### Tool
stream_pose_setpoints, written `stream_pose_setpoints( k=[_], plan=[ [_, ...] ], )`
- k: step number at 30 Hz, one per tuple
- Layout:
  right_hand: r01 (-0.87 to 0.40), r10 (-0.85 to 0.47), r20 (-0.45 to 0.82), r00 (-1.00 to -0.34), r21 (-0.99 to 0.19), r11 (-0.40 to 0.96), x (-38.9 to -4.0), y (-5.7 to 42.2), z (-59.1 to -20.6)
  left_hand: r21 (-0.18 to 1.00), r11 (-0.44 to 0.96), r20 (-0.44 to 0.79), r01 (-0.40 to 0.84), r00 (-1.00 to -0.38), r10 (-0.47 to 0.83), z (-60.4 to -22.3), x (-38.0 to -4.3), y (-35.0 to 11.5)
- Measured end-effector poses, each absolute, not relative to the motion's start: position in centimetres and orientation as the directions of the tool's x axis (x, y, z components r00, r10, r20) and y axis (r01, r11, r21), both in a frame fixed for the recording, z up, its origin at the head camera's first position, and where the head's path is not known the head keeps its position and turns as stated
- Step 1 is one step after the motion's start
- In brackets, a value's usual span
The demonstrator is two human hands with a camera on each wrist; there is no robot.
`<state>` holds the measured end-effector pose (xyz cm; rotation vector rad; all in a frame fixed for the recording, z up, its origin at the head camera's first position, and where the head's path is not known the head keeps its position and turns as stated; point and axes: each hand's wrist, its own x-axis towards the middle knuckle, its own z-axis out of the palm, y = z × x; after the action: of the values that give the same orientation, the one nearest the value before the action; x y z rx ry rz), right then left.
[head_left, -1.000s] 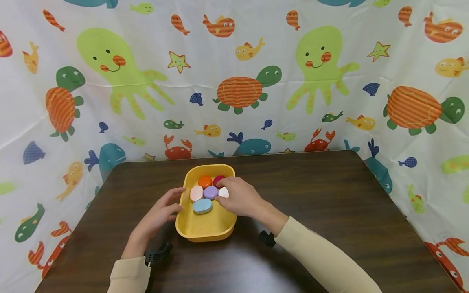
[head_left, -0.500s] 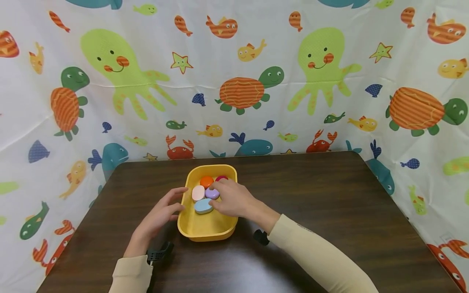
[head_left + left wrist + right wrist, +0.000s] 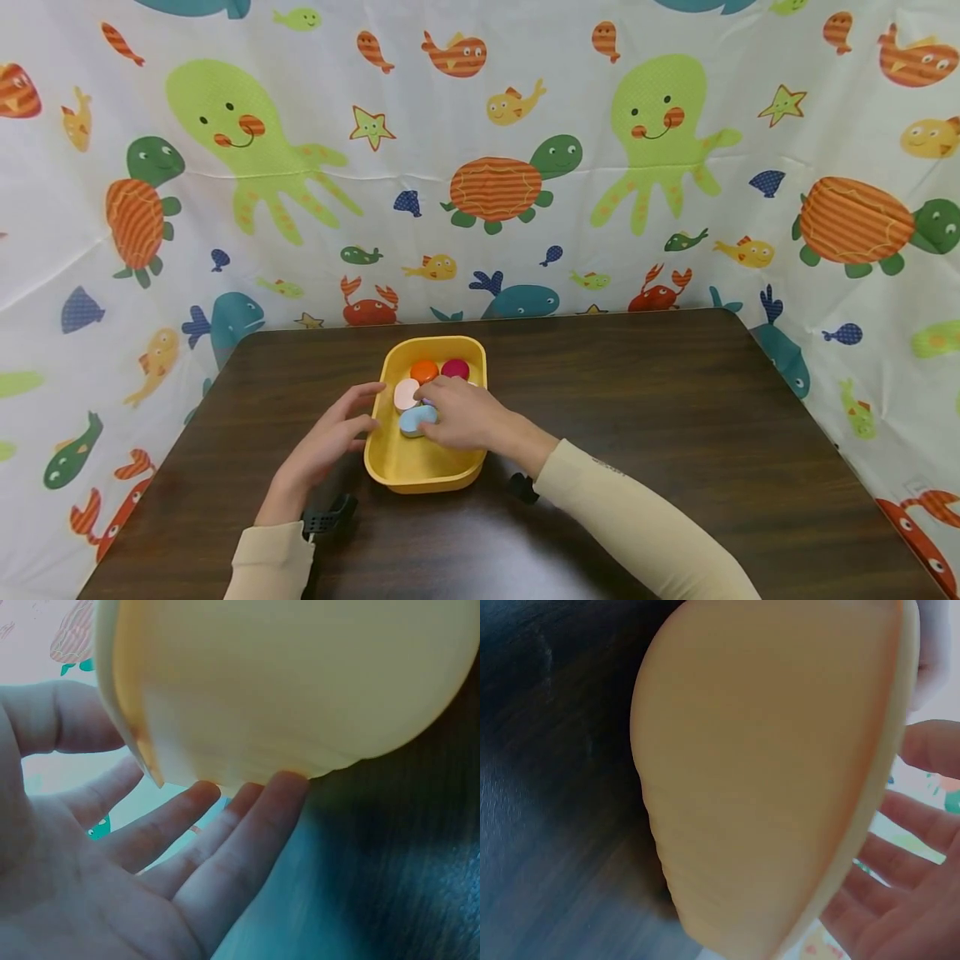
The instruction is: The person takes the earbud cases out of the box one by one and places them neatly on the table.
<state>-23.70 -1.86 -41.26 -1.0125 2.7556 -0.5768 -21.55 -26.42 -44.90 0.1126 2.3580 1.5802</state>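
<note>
A yellow tray (image 3: 390,461) holds several smooth, rounded colored pieces. Over its right side reaches my right hand (image 3: 468,414), index finger and thumb spread apart among the pieces. The thumb overlaps the light blue oval piece (image 3: 413,420); the index fingertip is beside the pale pink piece (image 3: 406,394). A purple piece is mostly hidden under this hand. In the right wrist view the right hand's fingers (image 3: 915,817) are fairly straight, their tips hidden behind the rim. My left hand (image 3: 327,439) is at the tray's left side, its extended fingers (image 3: 247,862) touching the outer wall.
An orange piece (image 3: 424,372) and a dark pink piece (image 3: 455,369) sit at the tray's far end. The tray stands on a dark wooden table (image 3: 637,400). A white curtain (image 3: 300,108) with sea animals hangs behind the table.
My right hand has moved left within the tray, from by the white piece to over the purple one, thumb now at the light blue oval. The left hand stays at the tray's side.
</note>
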Motion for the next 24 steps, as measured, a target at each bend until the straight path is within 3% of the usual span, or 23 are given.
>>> stream_pose_setpoints(
  k=[9, 24],
  plan=[
    [-0.620, -0.685, -0.020, -0.728, -0.406, 0.671, -23.7, -2.7, -42.1, 0.917, 0.388, -0.196, -0.089, -0.949, 0.245, -44.8, -21.5, -26.4],
    [-0.594, -0.688, -0.147, -0.711, -0.399, 0.699, -24.0, -3.9, -42.8, 0.921, 0.379, -0.191, -0.090, -0.952, 0.240, -44.5, -21.4, -26.5]
  ],
)
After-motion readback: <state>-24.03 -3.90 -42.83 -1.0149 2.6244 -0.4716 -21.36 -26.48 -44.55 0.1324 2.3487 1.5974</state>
